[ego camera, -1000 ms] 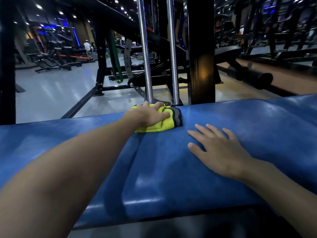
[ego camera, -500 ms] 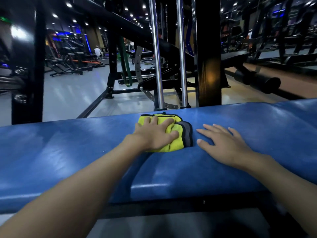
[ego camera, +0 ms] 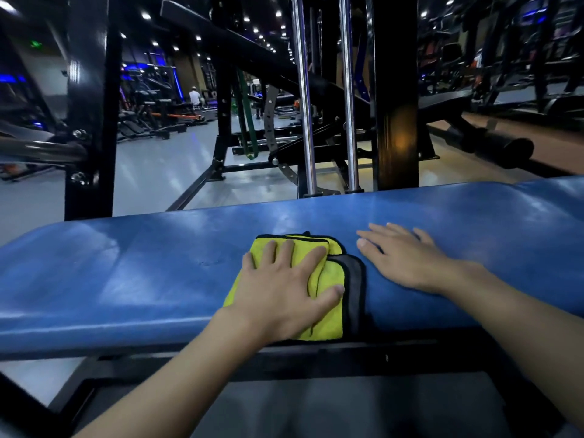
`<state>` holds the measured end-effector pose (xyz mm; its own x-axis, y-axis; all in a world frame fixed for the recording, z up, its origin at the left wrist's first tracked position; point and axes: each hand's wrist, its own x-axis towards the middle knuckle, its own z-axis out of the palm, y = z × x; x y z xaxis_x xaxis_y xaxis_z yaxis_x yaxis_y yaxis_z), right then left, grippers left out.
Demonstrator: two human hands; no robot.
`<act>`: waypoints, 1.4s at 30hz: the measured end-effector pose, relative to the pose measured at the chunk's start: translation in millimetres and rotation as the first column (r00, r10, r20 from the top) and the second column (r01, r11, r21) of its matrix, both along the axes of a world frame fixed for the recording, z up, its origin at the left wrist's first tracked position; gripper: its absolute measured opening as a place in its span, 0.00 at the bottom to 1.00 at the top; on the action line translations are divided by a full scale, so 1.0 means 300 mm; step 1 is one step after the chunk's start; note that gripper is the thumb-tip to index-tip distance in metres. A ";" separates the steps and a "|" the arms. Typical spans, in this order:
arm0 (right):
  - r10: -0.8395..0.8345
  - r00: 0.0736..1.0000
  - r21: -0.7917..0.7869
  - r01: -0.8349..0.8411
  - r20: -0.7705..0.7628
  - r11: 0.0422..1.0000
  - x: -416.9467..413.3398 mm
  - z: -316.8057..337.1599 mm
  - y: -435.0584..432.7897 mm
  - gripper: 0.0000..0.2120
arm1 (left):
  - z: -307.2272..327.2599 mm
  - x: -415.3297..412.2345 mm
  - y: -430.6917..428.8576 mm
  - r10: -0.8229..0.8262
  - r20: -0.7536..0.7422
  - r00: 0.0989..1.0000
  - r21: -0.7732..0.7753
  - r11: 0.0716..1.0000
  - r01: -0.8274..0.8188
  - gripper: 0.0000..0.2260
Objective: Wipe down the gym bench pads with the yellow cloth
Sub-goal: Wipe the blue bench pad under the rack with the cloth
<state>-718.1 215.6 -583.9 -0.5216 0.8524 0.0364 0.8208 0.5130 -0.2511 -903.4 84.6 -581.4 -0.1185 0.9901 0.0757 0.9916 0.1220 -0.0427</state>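
A long blue bench pad [ego camera: 142, 273] runs across the view from left to right. A folded yellow cloth [ego camera: 328, 279] with a grey and black edge lies on it near the front edge. My left hand [ego camera: 284, 289] presses flat on the cloth, fingers spread and fairly straight, thumb at the cloth's right side. My right hand [ego camera: 407, 260] rests flat on the bare pad just right of the cloth, fingers straight and pointing left and away from me.
A black metal frame [ego camera: 284, 365] carries the pad. Behind it rise two chrome guide rods [ego camera: 305, 121] and a thick black post [ego camera: 396, 105]. Another black upright [ego camera: 88, 121] stands at the left. Grey gym floor and more machines lie beyond.
My left hand has dragged the cloth from the pad's far edge toward me to the front edge. My right hand has stayed resting on the pad.
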 end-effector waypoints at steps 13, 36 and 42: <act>-0.029 0.997 -0.001 0.029 0.073 1.000 0.014 -0.043 0.077 0.28 | 0.025 -0.143 0.494 0.062 0.104 0.993 -0.082 0.995 -0.053 0.29; -0.034 0.997 -0.007 0.034 0.066 0.999 0.016 -0.032 0.070 0.27 | -0.006 -0.131 0.406 -0.012 0.051 0.999 -0.034 0.999 0.014 0.27; -0.034 0.989 -0.033 0.039 0.144 0.999 0.014 -0.008 0.061 0.28 | 0.006 -0.082 0.118 -0.045 0.054 0.998 -0.063 0.997 0.048 0.34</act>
